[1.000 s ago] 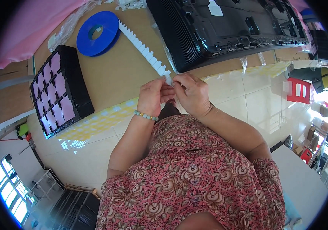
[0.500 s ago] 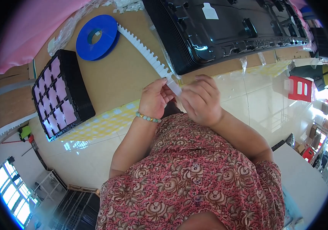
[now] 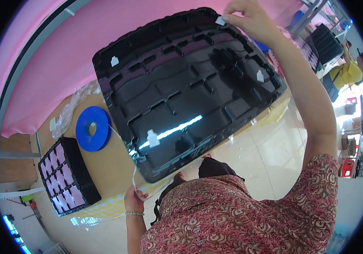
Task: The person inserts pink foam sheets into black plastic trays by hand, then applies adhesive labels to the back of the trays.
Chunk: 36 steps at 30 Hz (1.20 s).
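Note:
A large glossy black plastic tray (image 3: 181, 112) fills the middle, its top one bearing small white stickers (image 3: 152, 139) near its corners. At its far right corner, my right hand (image 3: 249, 20) pinches a white sticker (image 3: 221, 20) between thumb and finger, at the tray's surface. Low on the left, my left hand (image 3: 134, 200), with a beaded bracelet, grips a narrow white strip (image 3: 135, 175) that curves past the tray's near left corner. Left of the tray lies a blue roll (image 3: 82, 132), the strip coming off its right side and passing behind the tray's edge.
A smaller black tray (image 3: 87, 175) with pink compartments sits at the table's left end. Crumpled clear plastic (image 3: 74, 109) lies behind the blue roll. Pink cloth (image 3: 50, 55) hangs at the back beside a metal bar. A person in yellow (image 3: 347, 73) is at the far right.
My right hand has left the strip and reached to the tray's far right corner, now with a sticker. The left hand has dropped lower with the strip. The view has shifted toward the tray.

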{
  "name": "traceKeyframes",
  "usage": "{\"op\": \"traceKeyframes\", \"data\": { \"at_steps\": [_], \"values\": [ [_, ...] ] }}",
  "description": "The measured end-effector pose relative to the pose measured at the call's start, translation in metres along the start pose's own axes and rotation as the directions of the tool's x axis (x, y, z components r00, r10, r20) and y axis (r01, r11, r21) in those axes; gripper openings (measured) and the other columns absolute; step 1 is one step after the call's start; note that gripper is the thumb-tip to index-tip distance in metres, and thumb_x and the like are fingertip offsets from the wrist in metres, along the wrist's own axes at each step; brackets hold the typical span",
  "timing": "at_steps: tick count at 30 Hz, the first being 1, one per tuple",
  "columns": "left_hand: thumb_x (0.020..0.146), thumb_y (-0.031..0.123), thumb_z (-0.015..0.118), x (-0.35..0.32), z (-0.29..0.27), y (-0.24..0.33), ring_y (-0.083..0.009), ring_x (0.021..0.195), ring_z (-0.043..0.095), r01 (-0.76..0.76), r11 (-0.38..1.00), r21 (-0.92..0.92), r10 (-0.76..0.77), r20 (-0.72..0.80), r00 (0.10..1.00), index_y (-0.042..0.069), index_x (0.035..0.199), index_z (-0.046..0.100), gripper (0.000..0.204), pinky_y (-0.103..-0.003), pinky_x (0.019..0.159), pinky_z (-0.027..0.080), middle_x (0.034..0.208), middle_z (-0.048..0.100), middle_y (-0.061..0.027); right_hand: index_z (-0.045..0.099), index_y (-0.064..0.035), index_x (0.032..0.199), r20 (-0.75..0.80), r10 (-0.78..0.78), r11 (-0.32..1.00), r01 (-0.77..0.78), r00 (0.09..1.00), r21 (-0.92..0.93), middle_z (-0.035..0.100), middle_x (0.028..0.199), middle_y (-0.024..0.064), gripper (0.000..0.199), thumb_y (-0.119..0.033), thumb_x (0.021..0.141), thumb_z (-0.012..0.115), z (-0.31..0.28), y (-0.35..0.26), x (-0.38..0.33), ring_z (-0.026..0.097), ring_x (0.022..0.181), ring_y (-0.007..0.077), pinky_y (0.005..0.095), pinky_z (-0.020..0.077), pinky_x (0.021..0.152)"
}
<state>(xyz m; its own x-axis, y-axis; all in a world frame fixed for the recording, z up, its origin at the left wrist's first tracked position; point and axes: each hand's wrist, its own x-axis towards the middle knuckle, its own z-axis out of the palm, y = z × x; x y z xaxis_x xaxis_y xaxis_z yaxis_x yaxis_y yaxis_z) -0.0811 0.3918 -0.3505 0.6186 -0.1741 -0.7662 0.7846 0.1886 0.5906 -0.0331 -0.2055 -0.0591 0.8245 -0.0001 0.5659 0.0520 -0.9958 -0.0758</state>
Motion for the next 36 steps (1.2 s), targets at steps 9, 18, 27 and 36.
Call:
{"op": "traceKeyframes", "data": {
  "at_steps": [9, 18, 27, 36],
  "values": [
    [0.087, 0.021, 0.057, -0.014, -0.027, -0.079, -0.0177, 0.088, 0.056, -0.076, 0.997, 0.000, 0.054, -0.713, 0.699, 0.011, 0.121, 0.057, 0.035, -0.038, 0.078, 0.044, 0.102, 0.061, -0.0035, 0.066, -0.0106, 0.083, 0.306, 0.113, 0.993, -0.102, 0.945, -0.051, 0.062, 0.089, 0.0036, 0.012, -0.020, 0.077, 0.071, 0.086, 0.047, 0.054, 0.050, 0.099, 0.0248, 0.0354, 0.0432, 0.086],
    [0.089, 0.027, 0.052, -0.067, -0.011, -0.065, -0.0230, 0.126, 0.042, -0.228, 0.974, -0.016, 0.116, -0.825, 0.553, 0.017, 0.133, 0.051, 0.045, -0.043, 0.099, 0.031, 0.137, 0.048, -0.0047, 0.072, -0.0095, 0.087, 0.098, -0.301, 0.951, 0.290, 0.949, 0.104, 0.060, 0.085, 0.0038, 0.022, 0.003, 0.073, 0.061, 0.073, 0.056, 0.028, 0.052, 0.092, 0.0255, 0.0356, 0.0448, 0.083],
    [0.093, 0.024, 0.049, -0.097, 0.038, 0.066, -0.0214, 0.124, 0.048, -0.592, 0.779, 0.205, 0.486, -0.795, 0.364, 0.006, 0.127, 0.053, 0.039, -0.041, 0.103, 0.034, 0.133, 0.053, -0.0090, 0.074, -0.0104, 0.100, 0.230, -0.252, 0.968, 0.244, 0.940, 0.064, 0.057, 0.091, 0.0036, 0.039, 0.010, 0.072, 0.055, 0.061, 0.057, 0.027, 0.050, 0.093, 0.0236, 0.0326, 0.0421, 0.088],
    [0.097, 0.020, 0.049, -0.111, 0.109, 0.141, -0.0214, 0.124, 0.049, -0.778, 0.519, 0.355, 0.806, -0.505, 0.308, 0.004, 0.125, 0.054, 0.033, -0.036, 0.103, 0.035, 0.129, 0.056, -0.0100, 0.076, -0.0126, 0.098, 0.340, -0.300, 0.953, 0.266, 0.891, 0.144, 0.061, 0.093, 0.0039, 0.035, 0.004, 0.075, 0.055, 0.057, 0.061, 0.044, 0.051, 0.099, 0.0240, 0.0333, 0.0445, 0.088]
  ]
}}
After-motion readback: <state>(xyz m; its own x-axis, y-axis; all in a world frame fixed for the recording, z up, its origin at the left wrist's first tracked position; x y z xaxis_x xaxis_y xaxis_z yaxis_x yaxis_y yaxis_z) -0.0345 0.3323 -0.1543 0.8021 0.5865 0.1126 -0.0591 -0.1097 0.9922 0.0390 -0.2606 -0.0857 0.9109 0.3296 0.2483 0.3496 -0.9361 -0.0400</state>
